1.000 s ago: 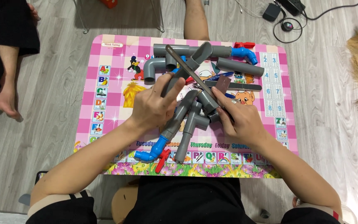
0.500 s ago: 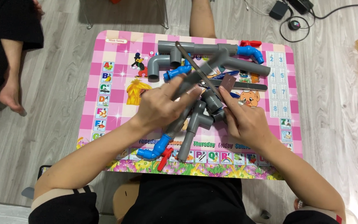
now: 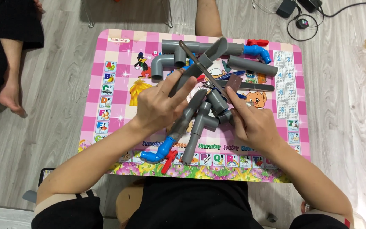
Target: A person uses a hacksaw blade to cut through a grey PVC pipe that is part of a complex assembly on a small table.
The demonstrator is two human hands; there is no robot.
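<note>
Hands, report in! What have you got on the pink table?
Left hand on grey pipe. Right hand grips hacksaw, blade across it. Loose pipe fittings crowd underneath.

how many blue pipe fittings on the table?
2 clearly seen: a blue elbow valve at the far right of the pink table, and a blue elbow at the near edge below the left hand. Others may hide among the grey pipes.
</note>
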